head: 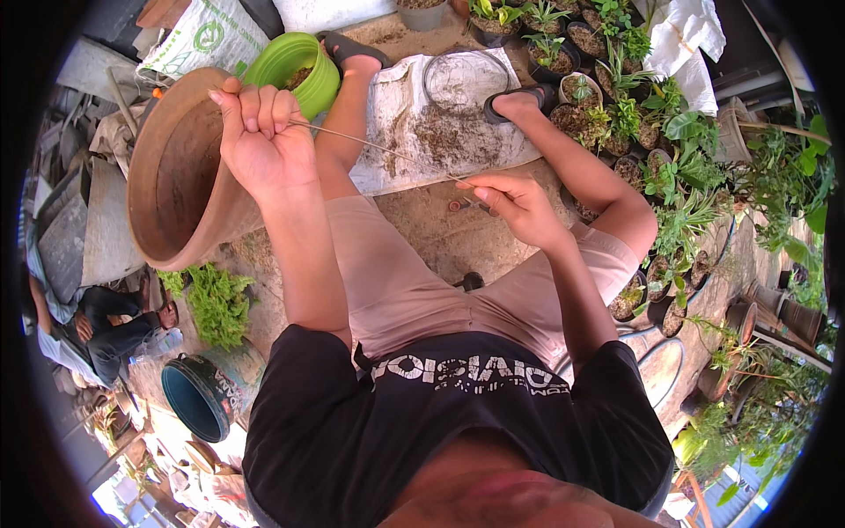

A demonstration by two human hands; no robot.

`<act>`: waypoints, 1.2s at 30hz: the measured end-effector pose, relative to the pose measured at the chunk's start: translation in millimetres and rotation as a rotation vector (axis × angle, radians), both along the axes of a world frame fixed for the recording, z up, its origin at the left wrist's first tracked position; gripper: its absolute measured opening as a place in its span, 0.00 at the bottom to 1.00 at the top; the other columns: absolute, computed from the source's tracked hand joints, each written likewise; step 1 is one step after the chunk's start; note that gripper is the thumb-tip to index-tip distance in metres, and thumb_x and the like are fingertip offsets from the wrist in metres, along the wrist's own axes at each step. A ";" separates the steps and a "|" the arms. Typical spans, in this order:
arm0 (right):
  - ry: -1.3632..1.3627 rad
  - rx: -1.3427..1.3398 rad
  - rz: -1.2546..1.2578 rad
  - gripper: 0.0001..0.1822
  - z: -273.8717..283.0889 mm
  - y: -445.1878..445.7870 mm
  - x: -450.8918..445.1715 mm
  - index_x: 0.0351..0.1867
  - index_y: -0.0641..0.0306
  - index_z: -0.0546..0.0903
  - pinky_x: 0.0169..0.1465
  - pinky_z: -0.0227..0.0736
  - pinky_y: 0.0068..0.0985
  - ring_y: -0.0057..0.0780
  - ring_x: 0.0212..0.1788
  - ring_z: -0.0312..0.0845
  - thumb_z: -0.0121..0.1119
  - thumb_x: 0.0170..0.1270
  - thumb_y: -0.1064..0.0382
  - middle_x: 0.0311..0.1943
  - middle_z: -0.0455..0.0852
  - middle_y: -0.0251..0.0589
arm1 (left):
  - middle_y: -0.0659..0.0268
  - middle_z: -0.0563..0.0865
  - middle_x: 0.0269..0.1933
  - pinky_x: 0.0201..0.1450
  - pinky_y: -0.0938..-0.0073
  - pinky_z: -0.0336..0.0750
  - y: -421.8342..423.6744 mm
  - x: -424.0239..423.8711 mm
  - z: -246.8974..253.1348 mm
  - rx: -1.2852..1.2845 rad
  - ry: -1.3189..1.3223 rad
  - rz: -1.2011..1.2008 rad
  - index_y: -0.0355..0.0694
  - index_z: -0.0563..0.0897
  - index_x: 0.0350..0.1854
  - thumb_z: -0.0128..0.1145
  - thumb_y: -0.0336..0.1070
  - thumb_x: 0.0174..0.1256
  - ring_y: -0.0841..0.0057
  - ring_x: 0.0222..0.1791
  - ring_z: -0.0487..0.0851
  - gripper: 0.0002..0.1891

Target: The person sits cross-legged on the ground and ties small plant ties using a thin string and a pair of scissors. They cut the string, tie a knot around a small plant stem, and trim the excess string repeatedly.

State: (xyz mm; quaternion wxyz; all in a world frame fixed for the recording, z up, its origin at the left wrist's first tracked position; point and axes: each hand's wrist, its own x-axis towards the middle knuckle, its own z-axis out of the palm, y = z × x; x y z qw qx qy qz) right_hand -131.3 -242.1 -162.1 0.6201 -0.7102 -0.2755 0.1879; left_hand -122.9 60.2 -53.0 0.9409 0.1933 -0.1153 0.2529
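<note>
A thin brown cord or wire (383,148) runs taut between my two hands, slanting down to the right. My left hand (270,135) is closed in a fist around one end, raised beside the rim of a large terracotta-coloured pot (175,165). Lower and to the right, my right hand (525,208) pinches the other end between thumb and fingers. Beyond my hands a white sheet (376,158) lies on the ground, with loose soil (449,135) scattered over it. A dark coil (432,86) of wire or thin tubing rests on the sheet. A small red-handled tool (457,206), partly hidden, lies near my right hand.
A lime-green pot (323,79) holding some soil stands beside my left foot. Several potted plants (624,119) crowd the right side. At lower left are a leafy fern-like plant (218,307) and a dark bucket (198,399) on its side. Another person (109,323) sits at far left.
</note>
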 end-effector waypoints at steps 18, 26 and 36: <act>0.450 0.102 0.033 0.13 -5.6 -26.6 -28.1 0.54 0.66 0.85 0.32 0.63 0.19 0.15 0.28 0.68 0.55 0.76 0.65 0.27 0.78 0.27 | 0.75 0.57 0.20 0.22 0.80 0.50 50.7 -17.4 14.4 0.091 -0.063 0.272 0.39 0.74 0.38 0.49 0.40 0.80 0.84 0.19 0.51 0.11; 0.788 0.091 0.346 0.15 -4.0 -41.2 -12.0 0.58 0.65 0.84 0.30 0.60 0.17 0.14 0.26 0.65 0.57 0.74 0.66 0.24 0.76 0.27 | 0.75 0.58 0.20 0.24 0.79 0.51 58.0 -11.1 21.8 0.082 -0.062 0.072 0.36 0.73 0.38 0.48 0.38 0.80 0.84 0.19 0.52 0.11; 0.475 -0.075 0.208 0.12 13.4 -36.8 -12.9 0.51 0.68 0.86 0.40 0.70 0.18 0.15 0.35 0.76 0.59 0.72 0.66 0.35 0.89 0.34 | 0.74 0.58 0.20 0.22 0.79 0.51 78.4 -14.5 18.2 0.091 -0.061 0.105 0.35 0.73 0.40 0.48 0.36 0.80 0.84 0.18 0.52 0.10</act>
